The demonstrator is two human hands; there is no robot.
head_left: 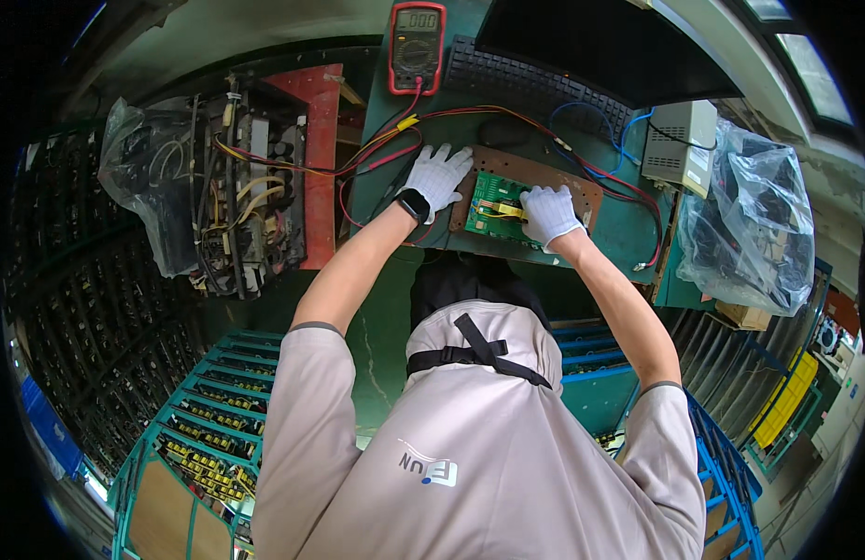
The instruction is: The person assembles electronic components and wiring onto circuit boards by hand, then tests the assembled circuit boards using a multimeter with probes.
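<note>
1. At the surface (612, 245), a person in a pale short-sleeved shirt (507, 448) bends over a green circuit board (487, 187), which lies on a brown panel (509, 161) dotted with holes along its edges, directly in front of the wearer.

2. The left hand (435, 179), in a white glove, lies palm down with its fingers spread at the panel's left end, just beside the circuit board; a black watch (414, 203) circles the wrist.

3. The right hand (550, 213), also gloved in white, is curled over the circuit board's right side, its fingertips near a yellow component (499, 209). Whether those fingers pinch anything cannot be told, as the glove hides their contact.

4. Beyond the left hand, a red-rimmed multimeter (417, 49) stands next to a dark keyboard (470, 67), with a black screen (600, 47) tilted above the keys.

5. A bundle of red, black and yellow wires (311, 170) stretches from equipment (255, 187) at left, past a red panel (320, 103), and arches behind the brown panel toward the right.

6. At right, a pale metal box (680, 140) sits near a bulky load under clear plastic sheeting (750, 215).
</note>
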